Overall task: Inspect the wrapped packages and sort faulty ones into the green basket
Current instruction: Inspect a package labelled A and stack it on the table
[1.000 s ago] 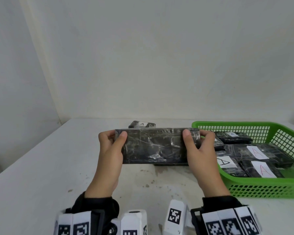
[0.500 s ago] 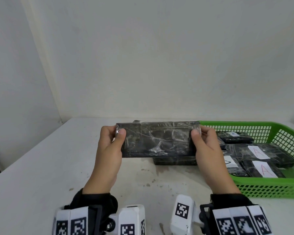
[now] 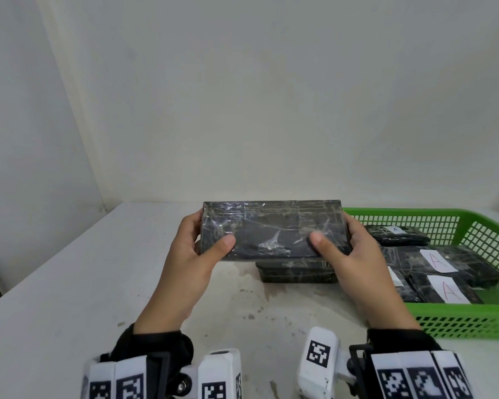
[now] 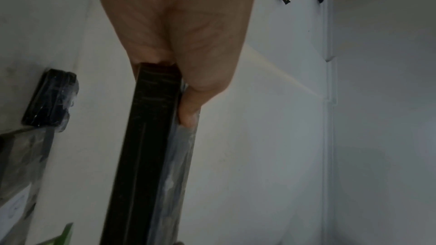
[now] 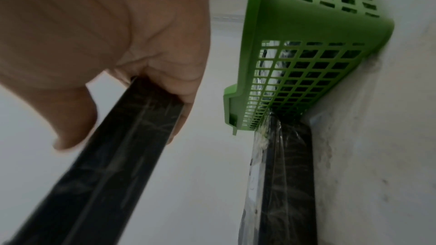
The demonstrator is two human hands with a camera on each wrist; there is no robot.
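A flat black package point(image 3: 274, 228) wrapped in clear film is held up above the table, its broad face tilted toward me. My left hand point(image 3: 195, 249) grips its left end, thumb on the near face; my right hand point(image 3: 349, 249) grips the right end the same way. The wrist views show the package edge-on point(image 4: 151, 146) point(image 5: 113, 163) between thumb and fingers. Under it a second black package point(image 3: 297, 272) lies on the table beside the green basket point(image 3: 467, 315), which holds several wrapped packages, some with white labels marked A point(image 3: 440, 260).
The white table point(image 3: 69, 283) runs to a wall behind and a corner at the left. A small wrapped package point(image 4: 50, 98) lies farther back on the table, seen only in the left wrist view. The basket point(image 5: 313, 47) stands at the right.
The held package has risen a little and tipped so its broad face turns more toward me. Both thumbs have slid inward across that face.
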